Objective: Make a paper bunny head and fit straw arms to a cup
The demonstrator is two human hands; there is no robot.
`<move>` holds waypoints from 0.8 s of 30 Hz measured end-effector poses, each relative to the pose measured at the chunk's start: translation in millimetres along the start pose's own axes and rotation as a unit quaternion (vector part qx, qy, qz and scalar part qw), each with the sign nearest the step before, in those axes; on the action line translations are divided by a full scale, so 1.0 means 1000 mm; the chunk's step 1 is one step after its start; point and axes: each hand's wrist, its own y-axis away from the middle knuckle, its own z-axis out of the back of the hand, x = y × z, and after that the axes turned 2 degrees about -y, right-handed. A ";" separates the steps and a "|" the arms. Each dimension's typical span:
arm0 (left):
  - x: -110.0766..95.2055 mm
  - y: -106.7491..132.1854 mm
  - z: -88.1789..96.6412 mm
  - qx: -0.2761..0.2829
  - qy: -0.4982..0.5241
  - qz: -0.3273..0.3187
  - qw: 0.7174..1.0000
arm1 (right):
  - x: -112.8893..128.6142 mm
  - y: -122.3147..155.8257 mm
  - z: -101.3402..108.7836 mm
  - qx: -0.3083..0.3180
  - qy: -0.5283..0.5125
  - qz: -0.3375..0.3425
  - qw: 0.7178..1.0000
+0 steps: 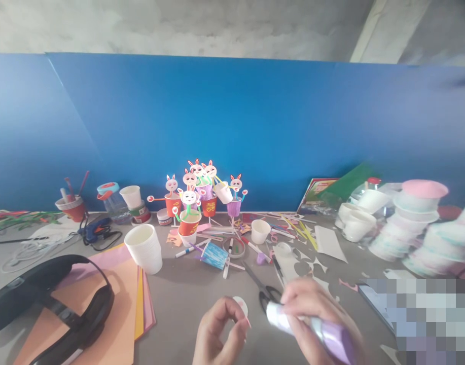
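Low in the middle, my left hand [221, 332] is closed in a pinch, thumb against forefinger. A small paper disc [241, 305], white with a faint pink mark, shows at its fingertips. To the right, my right hand [319, 322] is wrapped round a purple bottle [336, 342] with a white top that points left and is blurred. Dark-handled scissors [263, 291] lie open on the table just beyond the bottle. Farther back, a paper cup coloured blue [214, 254] lies on its side among markers.
Rabbit-faced cup figures [189, 223] stand at the back centre. On the left are a stack of white cups [144, 248], coloured paper [118, 314] and a black headset-like band [99, 314]. White cut paper [293, 261] and stacked cups [415, 223] lie rightward. A blue panel [255, 121] rises behind.
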 end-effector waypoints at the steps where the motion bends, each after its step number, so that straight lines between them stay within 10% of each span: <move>1: 0.000 -0.001 0.002 0.002 -0.010 0.010 1.000 | -0.004 -0.004 0.003 0.043 -0.009 -0.016 0.999; 6: -0.001 -0.009 0.020 0.001 -0.149 0.049 0.988 | -0.025 -0.008 0.001 0.191 -0.082 -0.142 0.968; 12: 0.005 -0.022 0.035 0.013 -0.428 0.008 0.903 | -0.056 0.007 -0.014 0.260 -0.110 -0.255 0.925; 24: 0.036 -0.034 0.018 -0.009 -0.515 0.023 0.857 | -0.077 0.004 -0.016 0.401 -0.075 -0.307 0.860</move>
